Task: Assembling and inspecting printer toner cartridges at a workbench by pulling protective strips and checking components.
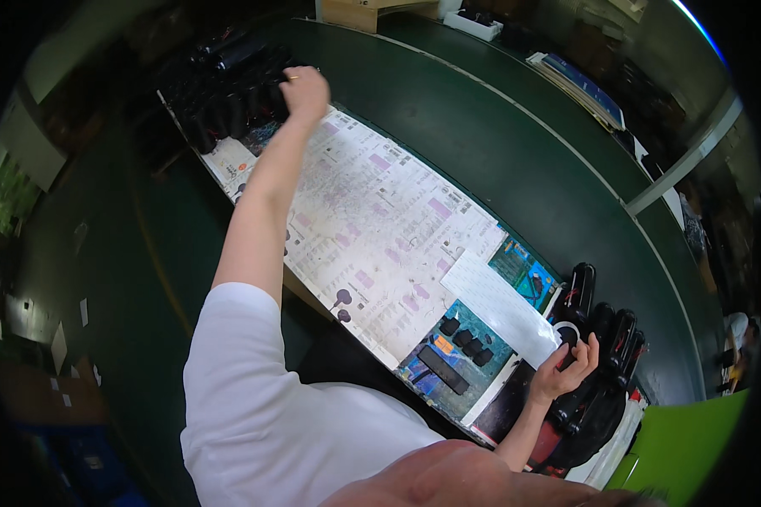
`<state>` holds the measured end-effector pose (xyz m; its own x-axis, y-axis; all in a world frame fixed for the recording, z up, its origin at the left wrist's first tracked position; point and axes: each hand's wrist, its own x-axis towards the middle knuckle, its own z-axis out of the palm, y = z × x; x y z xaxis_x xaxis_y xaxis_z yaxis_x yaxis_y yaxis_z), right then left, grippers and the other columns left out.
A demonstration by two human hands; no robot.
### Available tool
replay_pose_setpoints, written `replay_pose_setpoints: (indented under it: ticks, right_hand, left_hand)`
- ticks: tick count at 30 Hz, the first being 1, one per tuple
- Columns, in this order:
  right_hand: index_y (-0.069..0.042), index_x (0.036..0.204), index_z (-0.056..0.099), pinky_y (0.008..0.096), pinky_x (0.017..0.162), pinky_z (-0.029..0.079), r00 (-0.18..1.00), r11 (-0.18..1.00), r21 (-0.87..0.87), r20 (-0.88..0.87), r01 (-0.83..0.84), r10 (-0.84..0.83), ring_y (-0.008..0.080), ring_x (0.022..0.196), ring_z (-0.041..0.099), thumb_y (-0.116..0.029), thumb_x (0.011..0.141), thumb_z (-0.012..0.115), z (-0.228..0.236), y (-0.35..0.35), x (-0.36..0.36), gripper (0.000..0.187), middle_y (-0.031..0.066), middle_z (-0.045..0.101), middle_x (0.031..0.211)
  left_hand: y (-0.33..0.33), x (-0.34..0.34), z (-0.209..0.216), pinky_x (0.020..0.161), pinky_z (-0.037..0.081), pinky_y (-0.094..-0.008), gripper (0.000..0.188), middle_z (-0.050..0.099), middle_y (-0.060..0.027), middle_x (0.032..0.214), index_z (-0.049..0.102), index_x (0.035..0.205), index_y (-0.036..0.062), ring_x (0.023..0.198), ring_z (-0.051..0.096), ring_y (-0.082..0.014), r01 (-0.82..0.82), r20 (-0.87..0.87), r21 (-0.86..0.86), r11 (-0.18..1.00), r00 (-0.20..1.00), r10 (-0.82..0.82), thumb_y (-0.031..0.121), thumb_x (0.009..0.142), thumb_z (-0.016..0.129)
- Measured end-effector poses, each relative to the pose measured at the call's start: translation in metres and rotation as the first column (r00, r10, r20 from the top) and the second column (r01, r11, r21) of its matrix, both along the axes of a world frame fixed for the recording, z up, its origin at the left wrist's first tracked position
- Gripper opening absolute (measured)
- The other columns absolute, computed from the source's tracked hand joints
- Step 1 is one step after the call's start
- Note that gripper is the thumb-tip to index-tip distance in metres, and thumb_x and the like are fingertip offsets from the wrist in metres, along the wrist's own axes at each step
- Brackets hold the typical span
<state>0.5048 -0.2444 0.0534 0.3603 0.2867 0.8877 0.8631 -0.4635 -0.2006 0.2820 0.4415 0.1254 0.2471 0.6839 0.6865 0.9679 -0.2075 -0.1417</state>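
My left hand (306,93) reaches to the far left end of the long work surface, at the edge of a heap of black cylindrical parts (237,106). Its fingers are curled, and what lies inside them is hidden. A ring shows on one finger. On the right, my right hand (569,369) is raised with thumb and fingers curved apart and nothing visible between them. Close to its fingertips are a white ring with a dark middle (566,328) and the end of a long white sheet with fine rows (503,308). Black cylinders (621,338) with red bits lie just beyond.
A pale printed sheet (372,220) covers the middle of the surface. Blue printed panels (461,351) with pictures of black items lie at its right part. Behind runs a dark green table (448,110) with a stack of flat boards (579,89). A metal post (685,160) rises at right.
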Motion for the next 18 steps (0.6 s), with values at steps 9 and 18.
replay_pose_setpoints:
  ticks: [9, 18]
  right_hand:
    - [-0.002, 0.126, 0.064, 0.0379, 0.089, 0.059, 0.993, 0.999, -0.007, -0.115, -0.038, 0.037, 0.0368, 0.122, 0.067, 0.006, 0.093, 0.066, -0.002, 0.009, -0.001, 0.035, 0.0213, 0.064, 0.142]
    - [-0.001, 0.147, 0.05, 0.0279, 0.078, 0.058, 0.809, 0.937, 0.235, -0.477, -0.258, 0.342, 0.0194, 0.095, 0.074, 0.008, 0.093, 0.07, 0.001, 0.015, -0.021, 0.058, 0.0174, 0.07, 0.134]
  left_hand:
    - [-0.033, -0.078, -0.033, 0.093, 0.056, -0.0534, 0.041, 0.071, -0.0163, 0.119, 0.067, 0.117, 0.0024, 0.118, 0.064, -0.041, 0.117, 0.017, -0.138, 0.983, 0.993, -0.116, 0.032, 0.093, 0.08]
    - [-0.266, -0.05, -0.057, 0.08, 0.054, -0.0375, 0.036, 0.065, -0.0085, 0.1, 0.065, 0.105, 0.0026, 0.095, 0.062, -0.0239, 0.939, 0.727, -0.069, 0.336, 0.278, -0.628, 0.02, 0.087, 0.09]
